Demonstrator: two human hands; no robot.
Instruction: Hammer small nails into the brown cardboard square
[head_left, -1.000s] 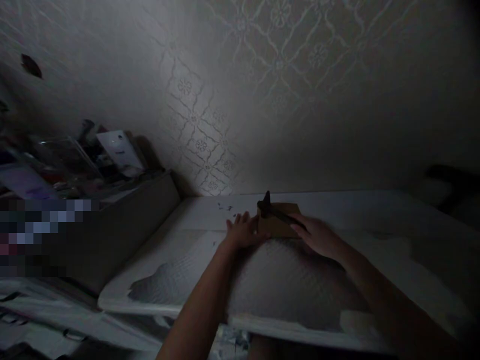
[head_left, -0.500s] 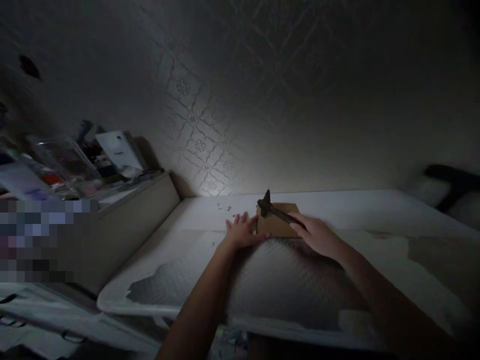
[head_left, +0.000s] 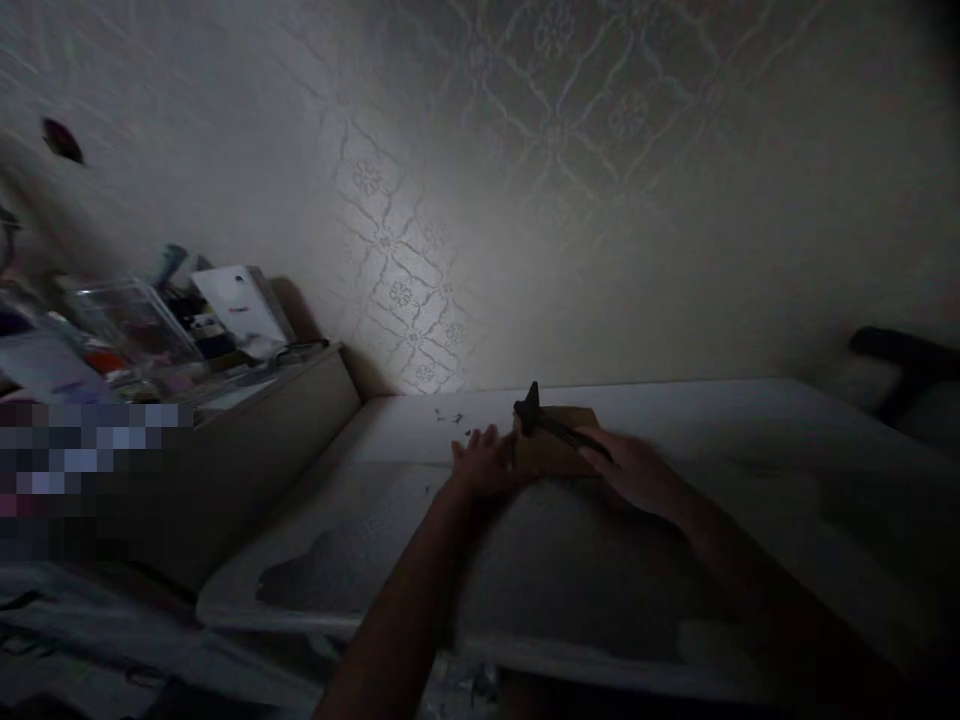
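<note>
Fingers, right hand (head_left: 639, 474): clamped on the handle of a hammer (head_left: 561, 430).
Fingers, left hand (head_left: 480, 470): spread apart; thumb side against the left end of a brown block (head_left: 559, 457), hand laid on the table (head_left: 405, 422).
Hammer, look: dark all over, slim handle slanting up and left from the grip; head narrows to a point at the top.
Hammer, place: above the brown block, head at its far left corner. Whether head and block touch, I cannot tell.
Brown block, look: flat-topped, four-sided, dull cardboard colour; lies between the two hands.
Hard to make out: the right fingertips, partly lost in shadow; a few small dark bits (head_left: 458, 419) beyond the left hand, too tiny to identify.
Covered: coarse coloured squares mask whatever sits at the left edge.
Cut off: a black object (head_left: 900, 352), running out at the right.
Table surface: white at the back, greyer patches under a cover nearer the person; front in deep shade.
Left side: cabinet (head_left: 277, 445), its top crowded, with a white box (head_left: 238, 305) and a clear case (head_left: 139, 320).
Wall (head_left: 637, 280): pale, embossed with a floral lattice; dim light.
</note>
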